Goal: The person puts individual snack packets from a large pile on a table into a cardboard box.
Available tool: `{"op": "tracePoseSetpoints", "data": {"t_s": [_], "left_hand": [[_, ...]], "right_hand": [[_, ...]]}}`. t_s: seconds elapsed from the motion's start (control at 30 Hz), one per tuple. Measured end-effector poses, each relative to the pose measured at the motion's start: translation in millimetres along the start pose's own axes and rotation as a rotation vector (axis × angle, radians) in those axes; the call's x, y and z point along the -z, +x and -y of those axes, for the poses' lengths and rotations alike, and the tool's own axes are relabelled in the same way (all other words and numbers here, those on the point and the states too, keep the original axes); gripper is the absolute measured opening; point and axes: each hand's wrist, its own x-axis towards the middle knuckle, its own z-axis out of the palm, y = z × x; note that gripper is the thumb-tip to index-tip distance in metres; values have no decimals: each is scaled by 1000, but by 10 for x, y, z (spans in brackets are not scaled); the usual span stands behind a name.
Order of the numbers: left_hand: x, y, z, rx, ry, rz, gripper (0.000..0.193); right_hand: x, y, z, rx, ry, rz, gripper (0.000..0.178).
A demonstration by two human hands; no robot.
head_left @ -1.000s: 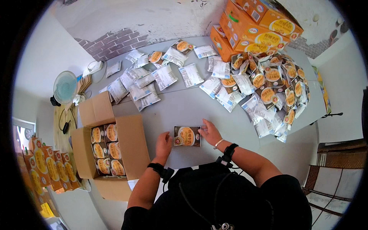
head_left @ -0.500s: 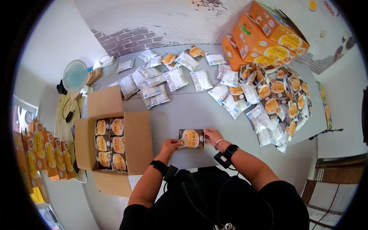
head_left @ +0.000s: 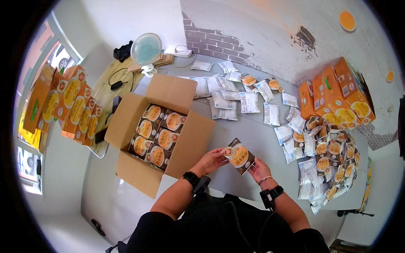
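Between my two hands is a flat brown packet (head_left: 239, 156) with an orange-yellow printed bowl on its front, held slanted over the grey table. My left hand (head_left: 214, 160) pinches its left edge, while the fingers of my right hand (head_left: 259, 170) are closed on its lower right corner. To the left stands an open cardboard box (head_left: 195, 145) with its flaps folded out. Inside it, matching packets (head_left: 145, 128) lie in two neat columns, printed side up.
A heap of loose packets (head_left: 335, 147) covers the table's right side, below stacked orange cartons (head_left: 333, 95). More packets (head_left: 228, 95) lie scattered toward the wall. A small fan (head_left: 146, 48) and a power strip (head_left: 179, 52) are at the far left. Orange cartons (head_left: 74, 99) are stacked beyond the box.
The whole view has swung left, so box and table appear turned and farther right. Both hands still hold the packet, which now sits tilted in the picture and nearer the box flap.
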Motion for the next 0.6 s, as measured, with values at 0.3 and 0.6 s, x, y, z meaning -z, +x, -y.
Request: {"op": "tracePoseSetpoints", "data": {"t_s": [0.3, 0.6], "left_hand": [[-122, -417, -270, -214, -245, 101, 35], [-27, -850, -567, -405, -246, 3, 30]], "right_hand": [[-860, -243, 14, 51, -84, 140, 10], [-1366, -281, -236, 3, -172, 369, 16]]}}
